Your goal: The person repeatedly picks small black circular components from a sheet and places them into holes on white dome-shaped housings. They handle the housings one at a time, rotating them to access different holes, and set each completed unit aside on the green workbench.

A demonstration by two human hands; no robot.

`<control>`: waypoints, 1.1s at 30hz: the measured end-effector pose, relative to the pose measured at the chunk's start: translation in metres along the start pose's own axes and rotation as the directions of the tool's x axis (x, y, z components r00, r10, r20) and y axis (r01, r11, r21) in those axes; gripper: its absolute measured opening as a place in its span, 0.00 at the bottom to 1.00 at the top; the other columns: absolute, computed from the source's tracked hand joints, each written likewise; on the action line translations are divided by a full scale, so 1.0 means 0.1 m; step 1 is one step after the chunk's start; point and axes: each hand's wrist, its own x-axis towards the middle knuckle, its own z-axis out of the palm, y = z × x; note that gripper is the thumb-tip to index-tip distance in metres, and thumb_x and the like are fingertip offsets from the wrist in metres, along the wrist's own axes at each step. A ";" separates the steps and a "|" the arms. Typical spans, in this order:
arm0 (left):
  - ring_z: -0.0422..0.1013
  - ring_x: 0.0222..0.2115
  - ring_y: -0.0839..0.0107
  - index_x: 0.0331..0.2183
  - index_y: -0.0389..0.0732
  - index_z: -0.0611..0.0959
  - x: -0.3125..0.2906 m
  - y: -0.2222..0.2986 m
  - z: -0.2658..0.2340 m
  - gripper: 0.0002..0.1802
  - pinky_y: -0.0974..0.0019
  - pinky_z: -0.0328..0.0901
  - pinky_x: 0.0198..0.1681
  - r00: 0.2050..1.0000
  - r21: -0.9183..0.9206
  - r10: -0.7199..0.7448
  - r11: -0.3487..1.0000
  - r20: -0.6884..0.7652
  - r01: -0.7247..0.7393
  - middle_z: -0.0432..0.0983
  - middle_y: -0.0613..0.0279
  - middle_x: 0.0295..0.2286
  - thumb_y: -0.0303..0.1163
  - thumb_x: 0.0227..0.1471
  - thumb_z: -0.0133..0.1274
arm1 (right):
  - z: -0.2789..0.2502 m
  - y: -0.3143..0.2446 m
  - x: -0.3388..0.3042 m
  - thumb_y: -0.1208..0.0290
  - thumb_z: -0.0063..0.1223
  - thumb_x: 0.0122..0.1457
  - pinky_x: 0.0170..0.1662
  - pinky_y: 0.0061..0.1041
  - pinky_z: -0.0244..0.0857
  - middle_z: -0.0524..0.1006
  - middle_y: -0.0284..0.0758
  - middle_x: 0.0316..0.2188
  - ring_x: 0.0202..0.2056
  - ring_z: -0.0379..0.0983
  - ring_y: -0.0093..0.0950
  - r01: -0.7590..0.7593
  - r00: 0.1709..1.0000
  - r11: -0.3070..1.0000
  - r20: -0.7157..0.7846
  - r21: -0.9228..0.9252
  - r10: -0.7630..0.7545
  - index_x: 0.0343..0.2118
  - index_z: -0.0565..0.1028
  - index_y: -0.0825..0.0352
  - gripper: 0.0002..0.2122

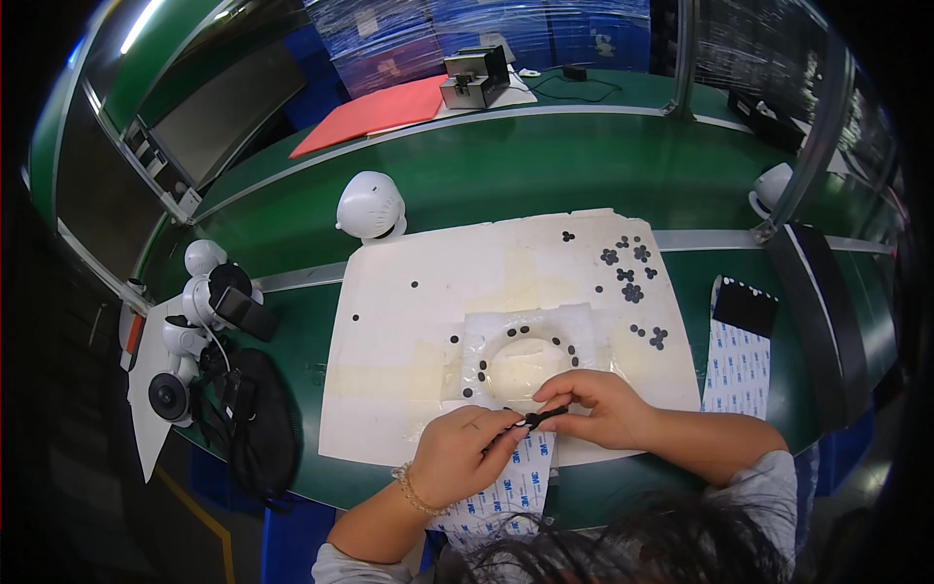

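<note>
My left hand (459, 456) and my right hand (605, 409) meet near the board's front edge. Between their fingertips is a small black folded strip (550, 415), pinched from both sides; its exact kind is hard to make out. Below it hangs a white backing sheet with blue print (520, 487), partly covered by my left hand. Just beyond the hands, a pale round fixture (530, 358) sits on a square foam pad (477, 326). Several small black round pads (556, 341) are spaced around its rim. My right fingers overlap the fixture's near edge.
A white board (389, 370) lies under the work, with loose black pads (632, 292) clustered at its far right. A white rounded device (370, 206) stands behind it. More devices (202, 297) and a black bag (261, 428) are left; another printed sheet (737, 375) lies right.
</note>
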 end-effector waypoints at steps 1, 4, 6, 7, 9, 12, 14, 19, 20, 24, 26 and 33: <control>0.66 0.15 0.66 0.28 0.39 0.78 0.00 0.00 0.00 0.07 0.67 0.60 0.17 1.000 0.002 -0.001 1.000 0.001 0.001 0.70 0.61 0.16 0.30 0.43 0.55 | -0.01 -0.02 0.00 0.78 0.55 0.49 0.38 0.19 0.63 0.76 0.34 0.30 0.33 0.72 0.21 -0.030 0.999 0.999 0.021 -0.012 0.030 0.40 0.69 0.67 0.14; 0.66 0.14 0.67 0.28 0.39 0.79 0.00 -0.01 0.00 0.07 0.67 0.60 0.17 1.000 0.003 -0.005 1.000 0.008 0.005 0.69 0.61 0.15 0.30 0.43 0.55 | -0.02 -0.08 0.00 0.82 0.54 0.49 0.43 0.20 0.64 0.75 0.36 0.33 0.38 0.72 0.22 -0.092 0.994 0.995 0.060 -0.039 0.094 0.41 0.67 0.70 0.15; 0.66 0.15 0.67 0.28 0.39 0.79 0.00 0.00 0.00 0.07 0.67 0.60 0.17 1.000 0.003 -0.009 1.000 0.015 0.009 0.69 0.61 0.15 0.30 0.43 0.55 | -0.02 -0.08 0.00 0.82 0.54 0.49 0.43 0.20 0.64 0.74 0.36 0.33 0.37 0.72 0.22 -0.096 0.993 0.995 0.059 -0.040 0.098 0.41 0.67 0.70 0.15; 0.66 0.15 0.66 0.28 0.39 0.79 0.00 0.00 0.00 0.07 0.67 0.60 0.17 1.000 0.003 -0.008 1.000 0.011 0.008 0.69 0.61 0.15 0.30 0.43 0.55 | -0.02 -0.08 0.00 0.82 0.54 0.49 0.43 0.20 0.64 0.74 0.36 0.33 0.37 0.72 0.22 -0.090 0.994 0.995 0.056 -0.044 0.093 0.41 0.67 0.70 0.15; 0.66 0.15 0.66 0.28 0.39 0.79 0.00 0.00 0.00 0.07 0.67 0.60 0.17 1.000 0.004 -0.008 1.000 0.004 0.008 0.70 0.61 0.15 0.30 0.43 0.55 | -0.02 -0.09 0.00 0.82 0.54 0.49 0.43 0.20 0.64 0.74 0.36 0.33 0.37 0.72 0.22 -0.079 0.995 0.995 0.051 -0.053 0.082 0.41 0.68 0.70 0.15; 0.67 0.15 0.66 0.28 0.39 0.79 0.01 0.01 0.00 0.07 0.67 0.61 0.17 1.000 -0.002 -0.008 1.000 0.001 0.008 0.70 0.60 0.16 0.31 0.43 0.55 | -0.02 -0.09 0.00 0.82 0.54 0.49 0.42 0.19 0.64 0.74 0.35 0.33 0.37 0.72 0.21 -0.077 0.996 0.996 0.049 -0.050 0.080 0.40 0.68 0.70 0.15; 0.67 0.15 0.66 0.28 0.39 0.79 0.01 0.01 0.00 0.07 0.67 0.61 0.17 1.000 0.003 -0.010 1.000 0.006 0.010 0.70 0.60 0.16 0.31 0.43 0.55 | -0.02 -0.08 0.00 0.82 0.55 0.49 0.42 0.19 0.64 0.74 0.35 0.33 0.37 0.72 0.21 -0.078 0.996 0.996 0.046 -0.047 0.080 0.40 0.68 0.70 0.15; 0.67 0.15 0.66 0.28 0.39 0.78 0.00 0.01 -0.01 0.07 0.67 0.61 0.17 1.000 0.007 -0.015 1.000 0.021 0.015 0.71 0.60 0.16 0.31 0.43 0.55 | -0.02 -0.09 0.00 0.81 0.55 0.49 0.42 0.20 0.64 0.73 0.35 0.34 0.37 0.72 0.21 -0.069 0.996 0.995 0.045 -0.070 0.072 0.40 0.68 0.69 0.15; 0.67 0.15 0.66 0.28 0.39 0.78 0.00 0.01 -0.01 0.07 0.67 0.61 0.17 1.000 0.005 -0.015 1.000 0.020 0.015 0.71 0.60 0.16 0.31 0.43 0.55 | -0.02 -0.09 0.00 0.81 0.55 0.49 0.42 0.19 0.64 0.73 0.35 0.34 0.37 0.72 0.21 -0.067 0.997 0.995 0.046 -0.068 0.070 0.40 0.68 0.69 0.15; 0.67 0.15 0.66 0.28 0.39 0.79 0.00 0.02 -0.02 0.07 0.68 0.61 0.18 0.999 0.007 -0.018 1.000 0.028 0.018 0.71 0.60 0.17 0.30 0.44 0.55 | -0.02 -0.10 0.00 0.81 0.55 0.49 0.42 0.19 0.64 0.73 0.35 0.34 0.37 0.72 0.21 -0.058 0.997 0.995 0.045 -0.086 0.062 0.40 0.68 0.69 0.15; 0.67 0.15 0.66 0.28 0.38 0.79 0.00 0.02 -0.01 0.07 0.68 0.61 0.18 1.000 0.000 -0.019 1.000 0.025 0.019 0.71 0.60 0.17 0.30 0.44 0.55 | -0.02 -0.10 0.00 0.81 0.55 0.49 0.42 0.19 0.64 0.74 0.35 0.34 0.37 0.71 0.21 -0.061 0.997 0.994 0.046 -0.087 0.065 0.40 0.68 0.69 0.15; 0.68 0.16 0.66 0.28 0.38 0.78 0.01 0.04 -0.02 0.07 0.67 0.62 0.18 0.999 -0.005 -0.024 1.000 0.030 0.024 0.71 0.59 0.17 0.30 0.44 0.54 | -0.02 -0.09 0.00 0.81 0.56 0.48 0.43 0.19 0.64 0.73 0.35 0.34 0.37 0.71 0.21 -0.073 0.996 0.996 0.044 -0.057 0.076 0.40 0.68 0.70 0.15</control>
